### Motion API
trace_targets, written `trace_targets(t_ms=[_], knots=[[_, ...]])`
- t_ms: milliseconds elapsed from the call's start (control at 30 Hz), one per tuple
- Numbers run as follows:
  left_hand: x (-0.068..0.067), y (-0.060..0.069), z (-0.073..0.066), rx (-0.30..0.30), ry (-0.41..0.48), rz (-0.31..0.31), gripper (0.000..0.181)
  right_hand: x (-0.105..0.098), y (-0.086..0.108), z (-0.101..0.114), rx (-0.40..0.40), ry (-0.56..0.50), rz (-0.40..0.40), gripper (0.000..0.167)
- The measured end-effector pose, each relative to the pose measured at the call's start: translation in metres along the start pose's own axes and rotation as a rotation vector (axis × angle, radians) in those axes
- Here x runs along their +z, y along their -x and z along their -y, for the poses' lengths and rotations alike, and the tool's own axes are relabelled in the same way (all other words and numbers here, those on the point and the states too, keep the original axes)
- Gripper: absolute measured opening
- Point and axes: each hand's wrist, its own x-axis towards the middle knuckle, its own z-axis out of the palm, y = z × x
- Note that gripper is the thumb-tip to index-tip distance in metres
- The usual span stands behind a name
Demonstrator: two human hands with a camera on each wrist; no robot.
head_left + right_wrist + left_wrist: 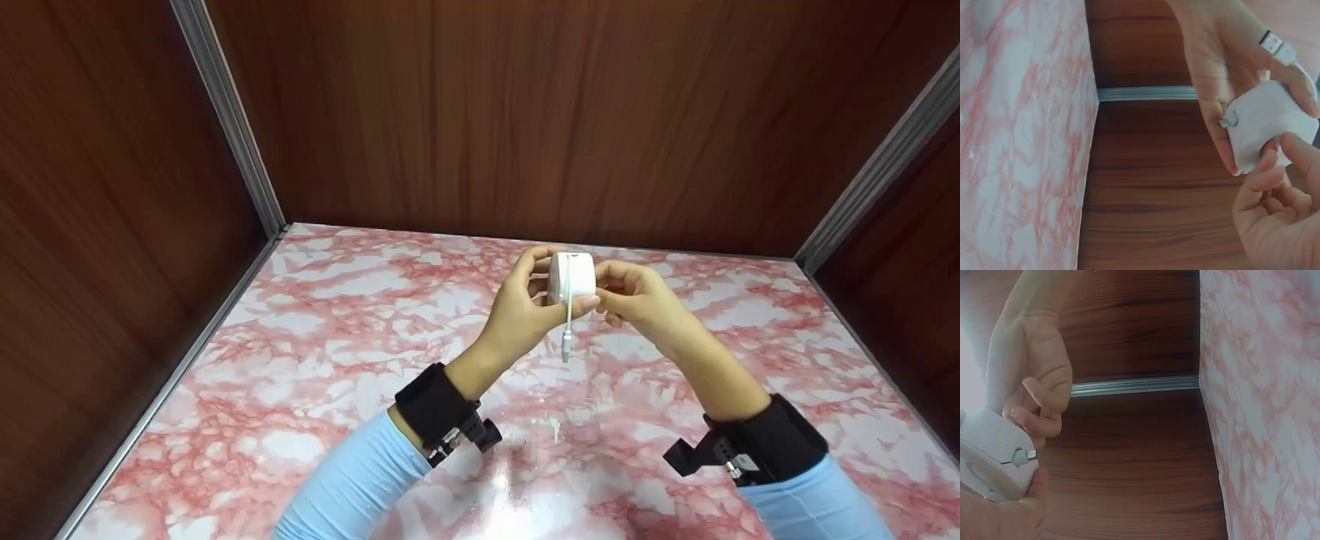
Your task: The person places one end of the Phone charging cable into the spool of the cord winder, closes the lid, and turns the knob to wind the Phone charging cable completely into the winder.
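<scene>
My left hand (517, 307) grips a white charger block (574, 274) with ridged edges, its fingers behind it and its thumb across the lower front. A white USB cable (568, 315) hangs down the front of the block; its metal USB plug (1272, 42) shows in the right wrist view. A second, smaller metal connector (1031, 454) sits at a corner of the block. At the block's right side, my right hand (634, 292) pinches it with thumb and forefinger, the other fingers curled. What lies between those two fingertips is partly hidden.
Both hands are raised above a red-and-white marbled tabletop (300, 405). Dark wood-grain panels (487, 112) stand at the back and both sides, joined by grey metal corner strips (232, 112). Black wrist straps (435, 405) with small cameras sit on both forearms.
</scene>
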Motion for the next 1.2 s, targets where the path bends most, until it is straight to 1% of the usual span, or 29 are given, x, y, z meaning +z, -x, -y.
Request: trace_targets(t_ms=[133,167,233,300,400,467,533,600,633,667,700,733,767,800,833,867,900,967,1033,1067,1100,1133,1167,1200], knots=[[0.001,0.0,0.001,-0.009,0.004,0.003,0.061,0.001,-0.001,-0.006,-0.177,0.117,-0.114,0.011],[0.001,0.0,0.001,-0.013,0.007,0.004,0.061,0.002,-0.002,-0.008,-0.23,0.149,-0.139,0.012],[0.001,0.001,0.001,-0.017,0.013,0.007,0.06,0.002,-0.003,-0.012,-0.364,0.225,-0.169,0.017],[0.001,0.001,0.001,-0.025,0.018,0.011,0.06,0.002,-0.005,-0.017,-0.528,0.31,-0.19,0.023],[0.001,0.001,0.002,-0.033,0.027,0.009,0.06,0.002,-0.009,-0.023,-0.828,0.484,-0.236,0.029],[0.001,0.002,0.001,-0.037,0.037,0.01,0.06,0.002,-0.012,-0.026,-1.034,0.598,-0.297,0.026],[0.002,0.001,0.001,-0.032,0.044,0.015,0.06,0.004,-0.015,-0.028,-1.22,0.688,-0.368,0.024],[0.002,0.001,0.002,-0.022,0.049,0.025,0.06,0.005,-0.018,-0.028,-1.367,0.74,-0.433,0.027],[0.002,0.001,0.002,-0.019,0.048,0.029,0.06,0.005,-0.018,-0.027,-1.416,0.756,-0.457,0.03],[0.002,0.001,0.002,-0.017,0.049,0.032,0.06,0.006,-0.019,-0.026,-1.445,0.76,-0.474,0.033],[0.002,0.001,0.002,-0.019,0.048,0.031,0.06,0.006,-0.019,-0.027,-1.442,0.757,-0.484,0.033],[0.002,0.001,0.002,-0.02,0.05,0.03,0.059,0.006,-0.019,-0.027,-1.416,0.751,-0.484,0.032],[0.002,0.001,0.002,-0.024,0.05,0.026,0.059,0.006,-0.017,-0.027,-1.359,0.732,-0.465,0.03],[0.002,0.001,0.001,-0.027,0.05,0.021,0.059,0.005,-0.016,-0.028,-1.278,0.702,-0.435,0.027],[0.002,0.0,0.001,-0.032,0.052,0.017,0.059,0.004,-0.015,-0.028,-1.177,0.654,-0.394,0.026],[0.002,0.0,0.001,-0.033,0.056,0.013,0.058,0.004,-0.014,-0.028,-1.058,0.583,-0.346,0.024],[0.002,0.0,0.0,-0.029,0.054,0.009,0.058,0.003,-0.012,-0.027,-0.928,0.493,-0.292,0.022],[0.001,0.0,-0.001,-0.019,0.046,0.006,0.059,0.002,-0.008,-0.021,-0.661,0.276,-0.202,0.019],[0.001,0.0,-0.001,-0.011,0.043,0.007,0.059,0.003,-0.005,-0.015,-0.412,0.076,-0.145,0.014],[0.001,0.0,-0.001,-0.004,0.039,0.007,0.06,0.003,-0.003,-0.012,-0.297,-0.001,-0.122,0.01],[0.0,0.0,-0.001,-0.001,0.037,0.007,0.059,0.004,-0.001,-0.008,-0.196,-0.055,-0.101,0.007],[0.0,0.0,-0.001,-0.002,0.036,0.006,0.059,0.004,0.0,-0.005,-0.11,-0.081,-0.08,0.005],[0.0,0.0,-0.001,0.0,0.037,0.004,0.059,0.005,0.001,-0.003,-0.038,-0.092,-0.057,0.004],[0.0,0.0,-0.001,-0.001,0.042,0.003,0.059,0.005,0.002,0.0,0.016,-0.089,-0.032,0.004]])
